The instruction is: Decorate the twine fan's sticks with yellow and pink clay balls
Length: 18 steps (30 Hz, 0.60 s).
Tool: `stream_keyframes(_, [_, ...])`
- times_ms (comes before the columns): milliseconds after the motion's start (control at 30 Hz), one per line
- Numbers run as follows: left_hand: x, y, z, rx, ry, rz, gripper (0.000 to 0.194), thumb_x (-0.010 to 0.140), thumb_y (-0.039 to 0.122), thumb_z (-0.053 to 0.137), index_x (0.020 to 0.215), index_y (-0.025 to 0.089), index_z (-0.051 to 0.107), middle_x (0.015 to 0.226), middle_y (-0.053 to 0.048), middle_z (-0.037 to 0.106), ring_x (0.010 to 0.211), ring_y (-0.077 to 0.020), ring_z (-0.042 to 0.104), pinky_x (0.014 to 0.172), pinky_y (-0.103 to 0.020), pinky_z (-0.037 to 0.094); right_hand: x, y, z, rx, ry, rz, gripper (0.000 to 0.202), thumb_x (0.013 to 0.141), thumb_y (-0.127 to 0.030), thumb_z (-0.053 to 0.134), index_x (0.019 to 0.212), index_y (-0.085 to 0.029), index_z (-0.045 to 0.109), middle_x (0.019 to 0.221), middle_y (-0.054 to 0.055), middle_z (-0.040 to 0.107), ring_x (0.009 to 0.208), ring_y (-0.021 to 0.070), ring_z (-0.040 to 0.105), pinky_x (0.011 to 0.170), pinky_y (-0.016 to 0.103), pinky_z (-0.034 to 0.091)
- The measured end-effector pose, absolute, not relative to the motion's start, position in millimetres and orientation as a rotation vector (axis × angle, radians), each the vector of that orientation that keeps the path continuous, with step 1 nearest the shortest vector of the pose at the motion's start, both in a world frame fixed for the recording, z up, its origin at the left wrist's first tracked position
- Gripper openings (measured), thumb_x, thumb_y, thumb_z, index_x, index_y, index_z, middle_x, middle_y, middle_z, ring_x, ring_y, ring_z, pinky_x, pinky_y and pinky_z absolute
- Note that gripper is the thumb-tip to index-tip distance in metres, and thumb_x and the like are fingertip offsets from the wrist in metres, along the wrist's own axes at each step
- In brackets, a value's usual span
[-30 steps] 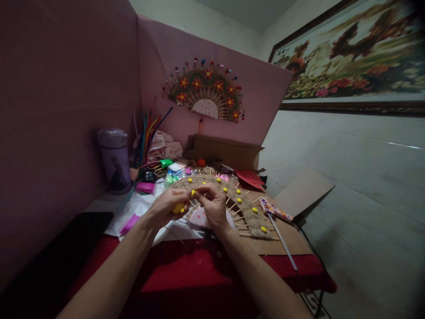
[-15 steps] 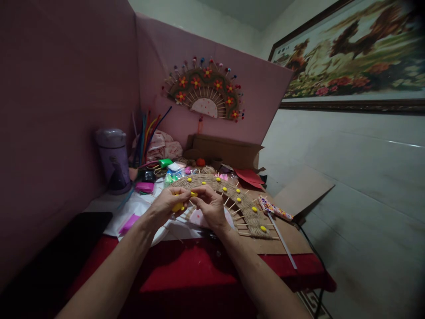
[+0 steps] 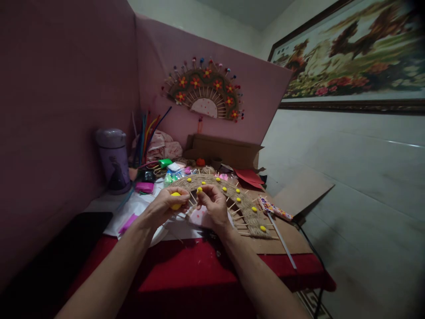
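Smooth lump of yellow clay-like material in the left hand, small yellow bit pinched in the right hand, half-round woven twine fan with yellow dots lying below.

No label, brand, number or sign legible. Framed painting on wall: row of small dark marks near upper left corner, too small to read. Purple bottle: dark printed figure on side, any lettering too dim. Green packet, pink packet: any print too blurred to read.
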<state>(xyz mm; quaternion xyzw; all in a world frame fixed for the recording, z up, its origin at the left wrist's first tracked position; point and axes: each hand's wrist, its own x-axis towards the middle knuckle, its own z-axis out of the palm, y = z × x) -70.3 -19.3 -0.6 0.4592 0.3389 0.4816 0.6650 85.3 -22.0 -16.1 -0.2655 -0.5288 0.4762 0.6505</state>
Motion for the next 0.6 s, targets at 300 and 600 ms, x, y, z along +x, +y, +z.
stream_keyframes(300, [-64.9, -21.2, -3.5, 1.149, 0.714, 0.94, 0.036, 0.069, 0.046, 0.07, 0.073, 0.011, 0.064, 0.05, -0.001, 0.055, 0.036, -0.0063, 0.044, 0.036, -0.018, 0.027, 84.4, -25.7, -19.3, -0.657, -1.332, 0.903, 0.012, 0.072, -0.03, 0.072, 0.079, -0.021, 0.068, 0.079, -0.001, 0.061, 0.077, 0.0124, 0.053, 0.074, 0.025, 0.044])
stream_keyframes(600, [-64.9, -20.3, -3.2, 1.203, 0.804, 1.006, 0.035, 0.062, 0.044, 0.075, 0.066, 0.011, 0.064, 0.05, 0.0, 0.054, 0.036, -0.0053, 0.041, 0.035, -0.018, 0.025, 87.1, -25.7, -23.8, -0.702, -1.46, 0.861, 0.014, 0.074, -0.03, 0.07, 0.082, -0.02, 0.066, 0.08, 0.0, 0.06, 0.075, 0.0136, 0.054, 0.071, 0.026, 0.045])
